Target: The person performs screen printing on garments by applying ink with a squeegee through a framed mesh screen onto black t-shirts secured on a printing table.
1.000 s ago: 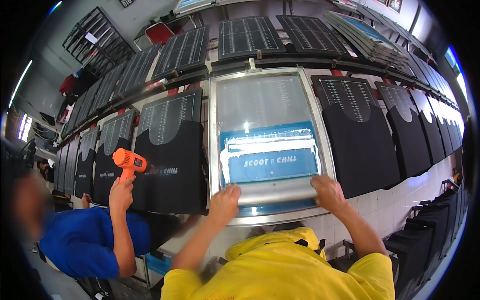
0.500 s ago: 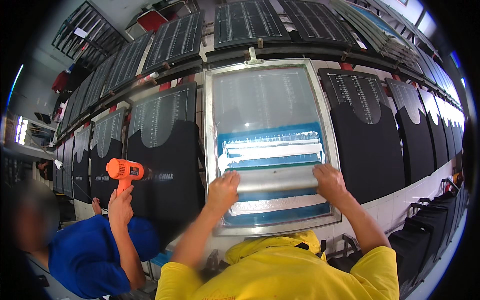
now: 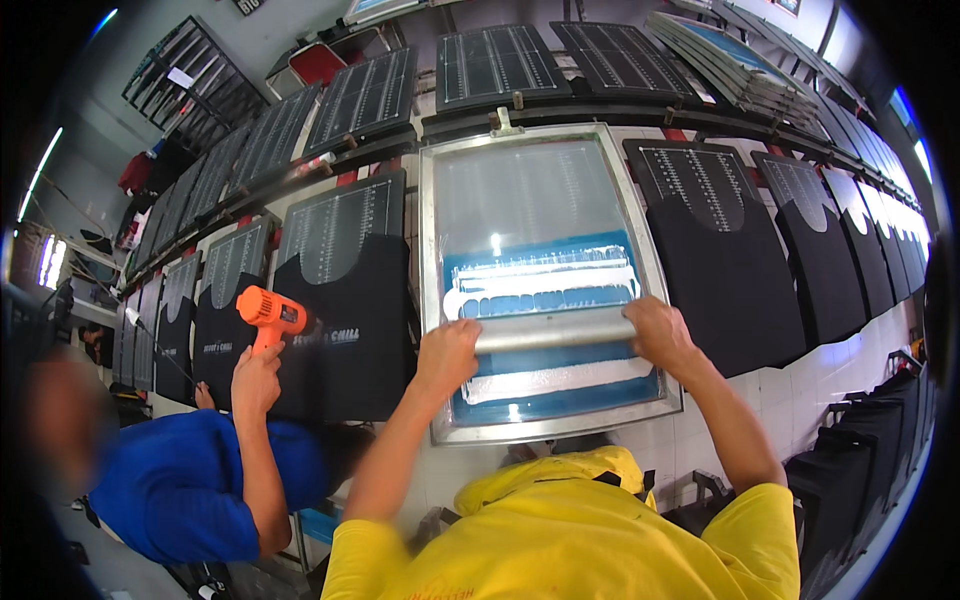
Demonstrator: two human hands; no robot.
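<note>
A metal-handled squeegee [image 3: 555,331] lies crosswise over a framed printing screen [image 3: 431,300]. My left hand [image 3: 449,352] is closed on the squeegee's left end, and my right hand [image 3: 660,333] grips the right end. White ink [image 3: 545,278] spreads in streaky bands over the blue part of the screen [image 3: 500,402] beyond the squeegee. Another white ink strip [image 3: 555,380] lies on the near side. The squeegee's lower edge is hidden under its handle. A clamp [image 3: 504,122] sits at the frame's far edge.
At left, a co-worker's hand [image 3: 257,377] holds an orange heat gun [image 3: 271,311] near a printed black shirt [image 3: 345,350]. Black shirts on boards [image 3: 725,270] line the right. Far boards [image 3: 498,62] form another row. Stacked screens [image 3: 735,70] stand at the far right.
The squeegee is tilted differently and shows a narrower face; my hands stay on its ends. The white bands beyond it look more broken. My view has shifted, and the co-worker's heat gun is still out.
</note>
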